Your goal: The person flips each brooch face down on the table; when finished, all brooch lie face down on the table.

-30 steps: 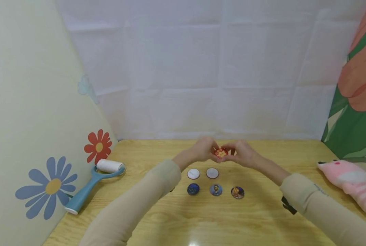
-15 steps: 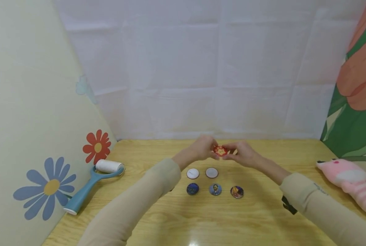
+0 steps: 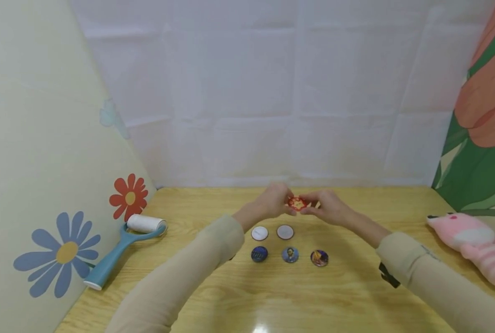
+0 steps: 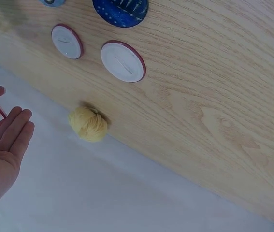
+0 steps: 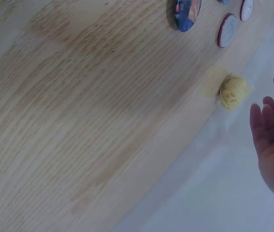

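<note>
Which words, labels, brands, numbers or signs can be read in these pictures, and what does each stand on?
None can be read.
Red disc: yellowish pattern, no legible text.
White discs: faint marks, too small to tell.
Dark blue disc: pale streaks, too blurred to tell.
Right sleeve: small mark, too blurred to read.

I see both arms reach forward and inward, the left arm (image 3: 181, 282) slanting up from the lower edge of the head view and the right arm (image 3: 439, 282) angling in from the right, each in a pale sleeve (image 3: 220, 238) that stops short of a bare wrist (image 3: 247, 216). I have the left hand (image 3: 274, 200) and the right hand (image 3: 330, 206) facing each other at close quarters, fingertips apart, both in a pinch, the right index finger (image 3: 310, 196) stretched out above its thumb (image 3: 309, 211).
</note>
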{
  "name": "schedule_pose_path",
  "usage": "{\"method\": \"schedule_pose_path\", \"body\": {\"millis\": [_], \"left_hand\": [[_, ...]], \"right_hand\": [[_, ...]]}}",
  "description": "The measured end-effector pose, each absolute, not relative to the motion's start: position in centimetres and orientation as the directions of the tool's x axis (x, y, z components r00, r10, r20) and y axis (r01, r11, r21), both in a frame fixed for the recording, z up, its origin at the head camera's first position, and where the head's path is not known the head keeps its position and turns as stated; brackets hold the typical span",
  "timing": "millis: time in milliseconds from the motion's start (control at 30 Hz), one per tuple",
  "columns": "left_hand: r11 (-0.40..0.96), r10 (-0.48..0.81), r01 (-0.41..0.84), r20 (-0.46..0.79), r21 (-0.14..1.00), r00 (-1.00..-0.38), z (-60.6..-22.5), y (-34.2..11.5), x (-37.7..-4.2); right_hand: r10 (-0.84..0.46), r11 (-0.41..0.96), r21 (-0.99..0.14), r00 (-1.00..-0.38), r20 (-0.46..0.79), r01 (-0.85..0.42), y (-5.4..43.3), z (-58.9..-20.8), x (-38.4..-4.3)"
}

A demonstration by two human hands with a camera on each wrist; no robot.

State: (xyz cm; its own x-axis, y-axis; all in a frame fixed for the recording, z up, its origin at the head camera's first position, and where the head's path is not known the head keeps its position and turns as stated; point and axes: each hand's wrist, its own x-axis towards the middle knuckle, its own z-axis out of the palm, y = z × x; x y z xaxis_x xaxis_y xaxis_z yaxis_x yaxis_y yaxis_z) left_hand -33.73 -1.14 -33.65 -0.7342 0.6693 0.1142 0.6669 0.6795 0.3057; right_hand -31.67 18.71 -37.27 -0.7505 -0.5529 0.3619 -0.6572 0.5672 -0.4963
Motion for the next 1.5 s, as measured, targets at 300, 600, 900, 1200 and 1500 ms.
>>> {"method": "schedule_pose_path", "body": {"millis": [300, 600, 900, 1200, 1500], "left_hand": [[0.692, 0.656, 0.657, 0.117, 0.300, -0.745, -34.2, -1.1, -33.4], [0.699, 0.639, 0.633, 0.107, 0.333, -0.761, -35.0, -1.1, -33.2], [0.679, 0.648, 0.656, 0.150, 0.330, -0.746, -35.3, -0.9, -33.4], [0.667, 0.654, 0.662, 0.157, 0.342, -0.740, -35.5, -0.8, -33.3], [0.633, 0.680, 0.682, 0.160, 0.366, -0.716, -36.0, -0.5, -33.4]], "right_hand": [[-0.547, 0.556, -0.460, -0.721, 0.425, -0.692, 19.0, -38.5, -31.7], [-0.482, 0.586, -0.505, -0.774, 0.411, -0.633, 18.6, -38.7, -31.4], [-0.414, 0.607, -0.553, -0.822, 0.391, -0.570, 18.4, -38.7, -31.5], [-0.349, 0.600, -0.631, -0.871, 0.345, -0.491, 18.0, -38.7, -31.4], [-0.291, 0.605, -0.703, -0.926, 0.241, -0.373, 18.1, -38.4, -31.2]]}}
